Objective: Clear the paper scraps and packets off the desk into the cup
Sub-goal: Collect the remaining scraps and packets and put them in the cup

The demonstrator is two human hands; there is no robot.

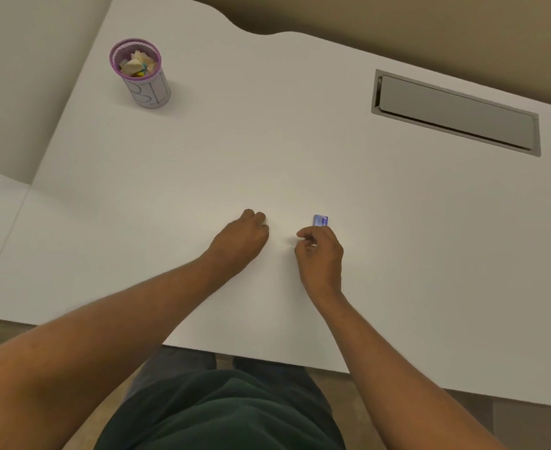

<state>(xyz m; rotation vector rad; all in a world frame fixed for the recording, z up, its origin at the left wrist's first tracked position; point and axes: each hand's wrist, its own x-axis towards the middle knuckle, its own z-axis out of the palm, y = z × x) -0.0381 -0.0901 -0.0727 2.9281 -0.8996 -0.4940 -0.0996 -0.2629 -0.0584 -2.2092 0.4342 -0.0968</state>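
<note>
Packet: a small blue packet (320, 220) lies flat on the white desk (397, 254), just past my right hand (320, 254) and touching or nearly touching the knuckles.
Direction from hands: it sits ahead of my right hand, on the far side from my body; from my left hand (242, 239) it lies off to the right, with a bare strip of desk between.
Long axis: too small to be sure; it seems to run side to side, roughly parallel to the near desk edge.
Nearer hand: right, clearly.
Right hand state: fingers curled in, thumb and forefinger drawn close in a pinch; a pale bit shows under the fingertips, but I cannot tell whether I have hold of anything.
Left hand state: closed loosely into a fist, knuckles up, with a pale edge of what looks like a paper scrap (265, 221) peeking out at the fingertips.
Cup: the purple-rimmed mesh cup (141, 73) stands upright at the far left, well apart from both hands, already part full of scraps.
Coming move, as I judge it: reach forward with the right for the packet, then carry everything far left and away to the cup; the left arm has the shorter path there.
Risk: a thin, flat packet may slide on the smooth top.
</note>
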